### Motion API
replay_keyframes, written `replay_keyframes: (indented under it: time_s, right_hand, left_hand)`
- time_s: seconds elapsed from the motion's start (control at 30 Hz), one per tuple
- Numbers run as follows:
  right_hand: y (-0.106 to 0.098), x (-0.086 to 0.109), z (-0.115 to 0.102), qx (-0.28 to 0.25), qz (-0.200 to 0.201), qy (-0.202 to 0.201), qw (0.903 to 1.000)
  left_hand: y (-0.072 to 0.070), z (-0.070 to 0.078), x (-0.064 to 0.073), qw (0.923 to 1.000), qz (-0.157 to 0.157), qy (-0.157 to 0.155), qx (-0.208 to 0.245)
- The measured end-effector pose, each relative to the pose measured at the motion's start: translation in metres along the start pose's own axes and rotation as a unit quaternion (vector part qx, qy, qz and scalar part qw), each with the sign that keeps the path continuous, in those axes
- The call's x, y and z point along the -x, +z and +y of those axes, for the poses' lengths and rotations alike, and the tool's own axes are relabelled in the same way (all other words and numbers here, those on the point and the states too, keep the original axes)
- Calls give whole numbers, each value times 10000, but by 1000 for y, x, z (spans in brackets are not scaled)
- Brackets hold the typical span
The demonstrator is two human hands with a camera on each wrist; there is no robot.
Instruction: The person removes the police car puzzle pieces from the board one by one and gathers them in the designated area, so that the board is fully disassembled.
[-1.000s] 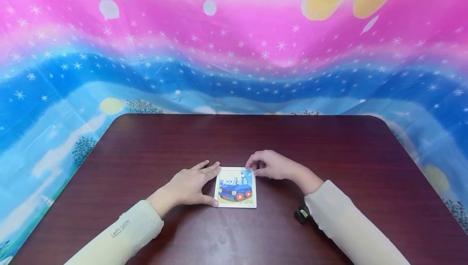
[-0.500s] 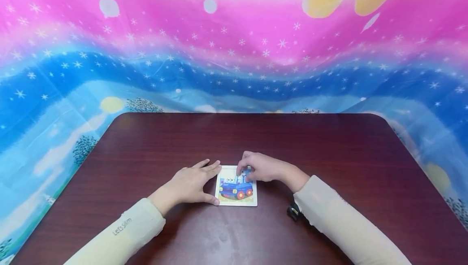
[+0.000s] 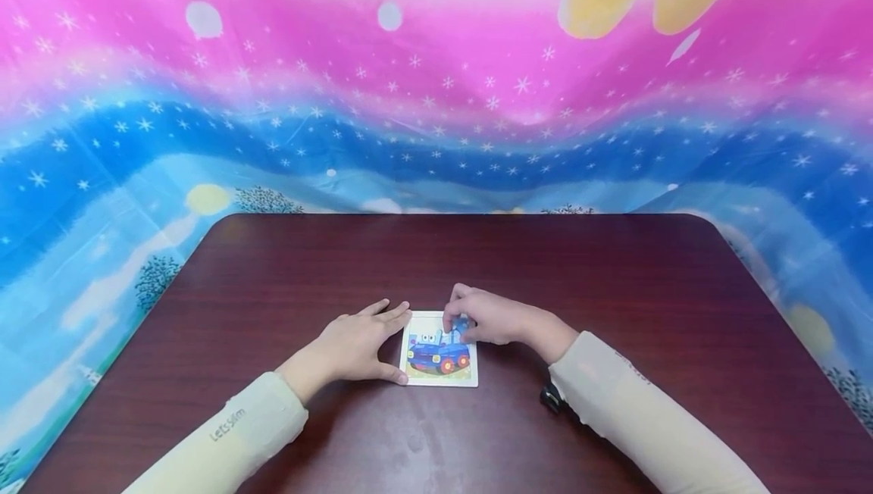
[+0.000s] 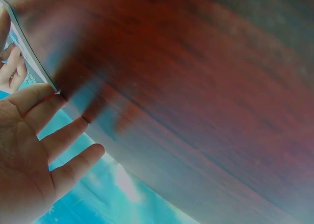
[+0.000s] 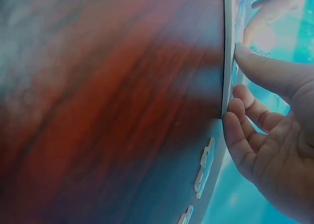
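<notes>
A big pink and blue cloth point(image 3: 436, 62) hangs behind the brown worktop point(image 3: 436, 267), maybe to hide what is back there. Two pale sleeves point(image 3: 228, 429) reach in. Of the two hands, the left hand point(image 3: 355, 346) has its fingers spread along one side of the picture board, thumb at the near corner — likely so the board won't slide. The right hand point(image 3: 494, 317) bends over the far right corner with its thumb touching the picture; I can't tell if it pinches anything. The square picture board point(image 3: 439, 383) lies flat between the hands, its blue car point(image 3: 430, 357) the right way up for the person. Smallest of all, two bumpy-edged pieces point(image 5: 205, 168) lie on the worktop, apart from the board — spares, perhaps.
</notes>
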State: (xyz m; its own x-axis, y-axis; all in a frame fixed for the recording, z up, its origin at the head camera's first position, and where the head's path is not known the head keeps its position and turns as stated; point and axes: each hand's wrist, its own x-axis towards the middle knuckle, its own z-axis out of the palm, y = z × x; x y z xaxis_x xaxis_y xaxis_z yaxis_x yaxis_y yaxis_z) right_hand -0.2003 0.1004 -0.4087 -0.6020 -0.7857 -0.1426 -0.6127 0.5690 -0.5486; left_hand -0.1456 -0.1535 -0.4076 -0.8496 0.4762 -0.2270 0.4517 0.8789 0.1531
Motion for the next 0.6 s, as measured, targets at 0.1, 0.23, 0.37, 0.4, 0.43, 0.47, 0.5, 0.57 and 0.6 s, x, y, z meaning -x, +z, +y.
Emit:
replay_keyframes:
  time_s: [0.1, 0.23, 0.37, 0.4, 0.43, 0.47, 0.5, 0.57, 0.6]
  right_hand:
    - [1, 0, -1, 64, -1, -9, 10000]
    - [2, -1, -2, 85, -10, 48, 10000]
    - [3, 0, -2, 106, 2, 84, 9999]
    - [3, -1, -2, 117, 13, 76, 9999]
    - [3, -1, -1, 126, 26, 58, 9999]
    - [3, -1, -1, 135, 39, 41, 9999]
    - [3, 0, 0, 156, 56, 22, 9999]
    - [3, 0, 0, 159, 75, -3, 9998]
    - [3, 1, 0, 164, 89, -18, 9998]
  left_hand:
    - [1, 0, 0, 10000, 19, -19, 9]
    - [2, 0, 0, 10000, 48, -33, 10]
    - [3, 0, 0, 10000, 62, -40, 7]
    - [3, -1, 0, 10000, 63, -38, 7]
    - [3, 0, 0, 10000, 67, -22, 23]
    - [3, 0, 0, 10000, 74, -10, 22]
    - [3, 0, 0, 10000, 77, -2, 20]
    - [2, 0, 0, 9999, 85, 32, 45]
    - [2, 0, 0, 9999, 89, 42, 37]
